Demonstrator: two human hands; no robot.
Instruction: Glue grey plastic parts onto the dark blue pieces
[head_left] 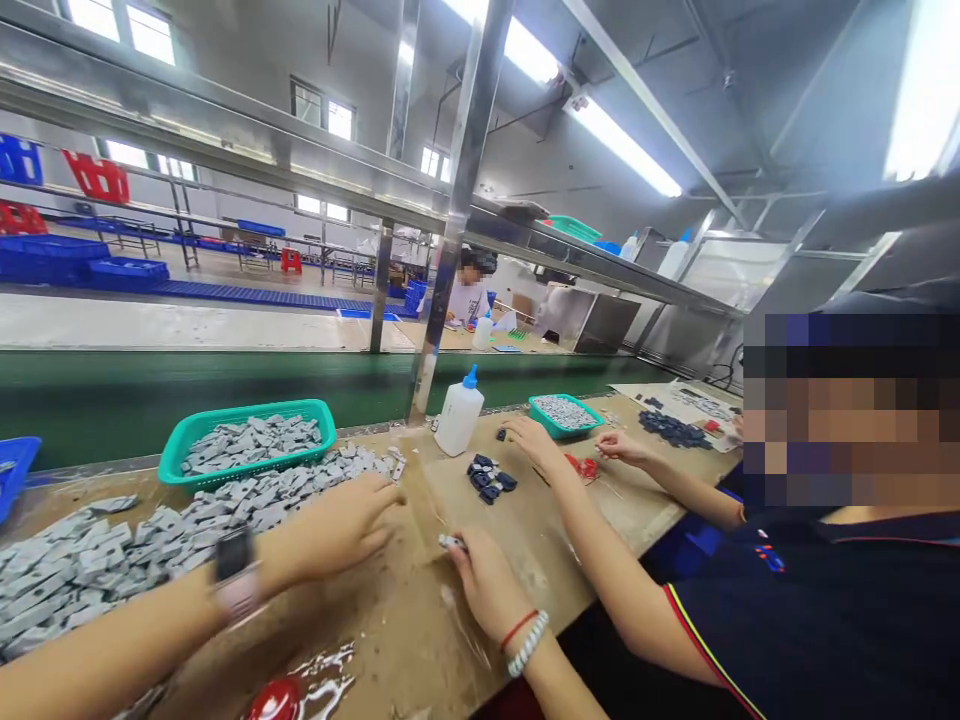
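Observation:
My left hand (349, 525), with a watch on the wrist, reaches over the cardboard-covered table beside a long heap of small grey plastic parts (161, 545). Its fingers are loosely stretched and apart, and nothing shows in them. My right hand (491, 585), wearing a red cord and a beaded bracelet, pinches one small grey part (451, 542) between thumb and fingers. A little cluster of dark parts (489, 478) lies ahead of it. Near my left forearm, at the bottom edge, is a red round object (276, 698) beside shiny wet-looking streaks.
A green basket (172, 455) of grey parts stands behind the heap. A white bottle with a blue nozzle (459, 415) stands by the metal post (450, 250). At right a co-worker's hands (529, 440) work near a second green basket (596, 418) and dark parts (671, 428).

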